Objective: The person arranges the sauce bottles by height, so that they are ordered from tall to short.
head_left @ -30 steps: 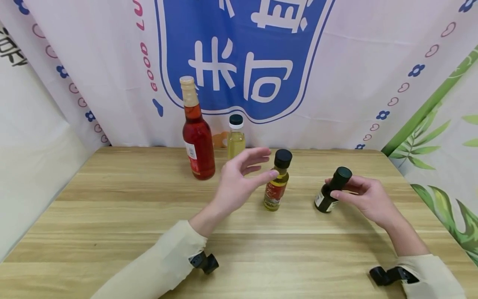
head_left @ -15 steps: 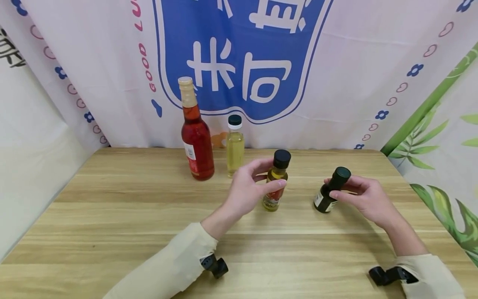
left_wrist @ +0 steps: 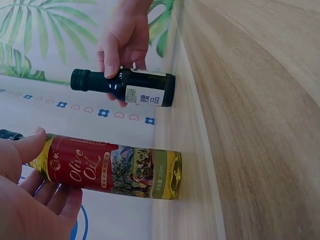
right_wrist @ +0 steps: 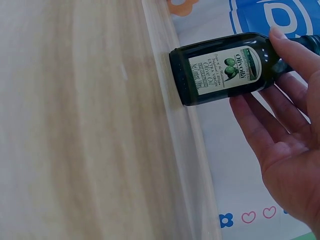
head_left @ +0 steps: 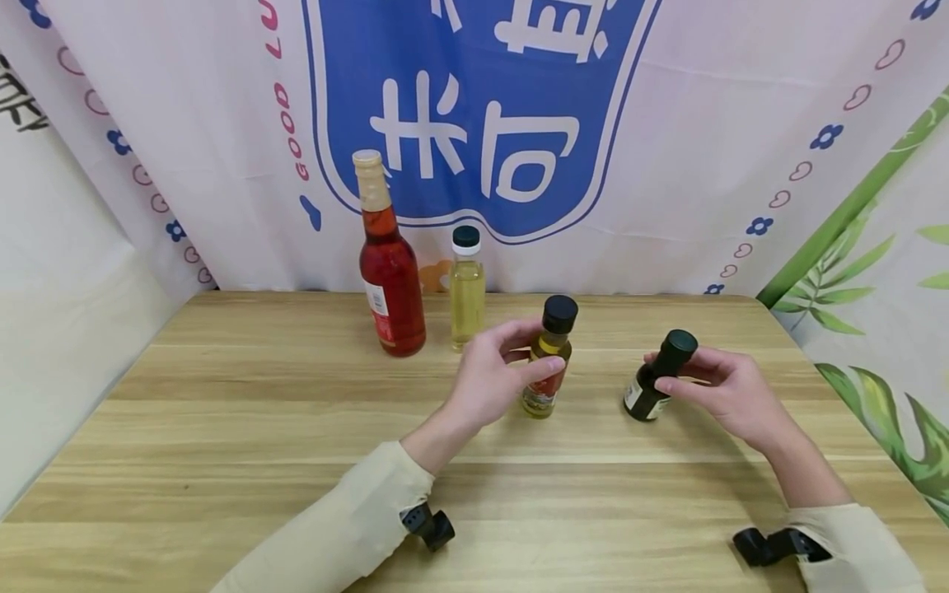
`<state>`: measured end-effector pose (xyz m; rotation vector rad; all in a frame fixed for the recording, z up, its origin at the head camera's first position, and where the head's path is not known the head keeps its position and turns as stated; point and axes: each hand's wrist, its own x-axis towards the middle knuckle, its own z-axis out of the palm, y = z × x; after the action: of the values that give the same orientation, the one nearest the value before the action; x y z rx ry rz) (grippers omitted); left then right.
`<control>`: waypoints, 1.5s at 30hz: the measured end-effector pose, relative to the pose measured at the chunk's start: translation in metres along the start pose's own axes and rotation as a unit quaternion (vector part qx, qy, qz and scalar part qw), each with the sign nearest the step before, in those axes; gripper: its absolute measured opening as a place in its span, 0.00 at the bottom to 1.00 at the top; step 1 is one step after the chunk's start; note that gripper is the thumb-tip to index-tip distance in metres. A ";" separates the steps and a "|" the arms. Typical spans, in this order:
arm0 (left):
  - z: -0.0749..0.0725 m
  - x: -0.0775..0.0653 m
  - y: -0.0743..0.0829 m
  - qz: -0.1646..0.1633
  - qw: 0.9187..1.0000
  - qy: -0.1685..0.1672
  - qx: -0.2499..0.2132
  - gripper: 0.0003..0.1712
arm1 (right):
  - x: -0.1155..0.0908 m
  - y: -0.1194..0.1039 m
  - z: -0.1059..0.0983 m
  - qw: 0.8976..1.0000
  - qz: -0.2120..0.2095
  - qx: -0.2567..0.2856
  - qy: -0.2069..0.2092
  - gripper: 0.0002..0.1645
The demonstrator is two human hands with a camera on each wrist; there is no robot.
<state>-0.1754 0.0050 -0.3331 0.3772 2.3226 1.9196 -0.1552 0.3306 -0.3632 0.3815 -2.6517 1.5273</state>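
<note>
My left hand (head_left: 489,379) grips a clear olive oil bottle (head_left: 544,389) with a black cap and yellow-green oil, thumb on the near side. Its red "Olive Oil" label (left_wrist: 82,165) faces the left wrist camera. To the right, my right hand (head_left: 734,399) holds a small dark green olive oil bottle (head_left: 647,399) around its shoulder and neck. A white label with green olives (right_wrist: 225,70) shows on that bottle in the right wrist view. Both bottles stand on the wooden table, a short gap apart. Some fingers of each hand are hidden behind the bottles in the head view.
Behind my left hand stands a slim bottle of pale yellow liquid (head_left: 467,301) with a dark green cap. Left of it rises a tall bottle of red liquid (head_left: 393,284). A printed curtain (head_left: 712,156) hangs along the back edge of the wooden table (head_left: 259,428).
My left hand has moved right and down from beside the red-labelled olive oil bottle and now grips it. My right hand and the dark olive oil bottle have stayed put.
</note>
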 end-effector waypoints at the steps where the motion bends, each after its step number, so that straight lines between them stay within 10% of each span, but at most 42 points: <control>1: 0.000 0.000 0.000 0.001 1.000 0.000 0.000 0.28 | 0.000 0.000 0.000 1.000 -0.001 0.000 0.000 0.23; 45: -0.004 0.003 -0.004 -0.006 0.999 -0.028 0.030 0.34 | 0.000 0.001 0.000 1.000 0.003 0.001 0.002 0.23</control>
<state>-0.1794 0.0016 -0.3356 0.4154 2.3465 1.8122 -0.1558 0.3311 -0.3643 0.3701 -2.6498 1.5313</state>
